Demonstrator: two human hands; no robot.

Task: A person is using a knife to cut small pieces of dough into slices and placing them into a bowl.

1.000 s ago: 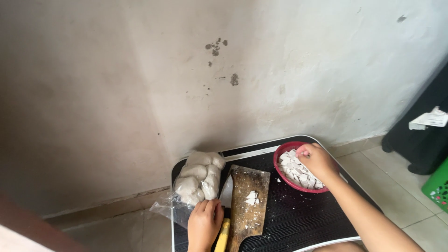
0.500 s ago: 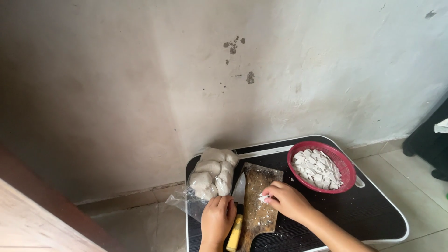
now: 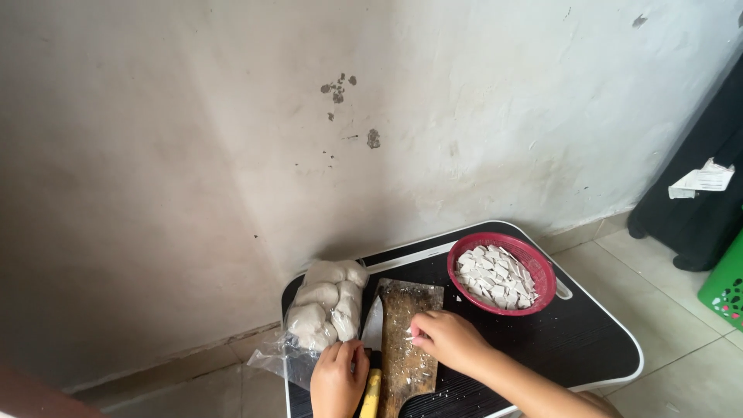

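Fingers (image 3: 418, 334) of the right hand (image 3: 449, 340) are pinching small white pieces on the worn wooden cutting board (image 3: 406, 340). At nine o'clock, the left hand (image 3: 338, 377) is gripping a yellow-handled knife (image 3: 371, 387). At two o'clock, a red round basket (image 3: 503, 272) of white slices is sitting on the black counter (image 3: 588, 340).

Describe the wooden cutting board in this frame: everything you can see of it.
The wooden cutting board is a narrow, brown, worn slab, lying flat and lengthwise on the black table, between the clear bag of pale lumps and the red basket. White crumbs dot its surface. The right hand rests on it, fingertips at small white bits. The left hand is beside its left edge, near a yellow handle.
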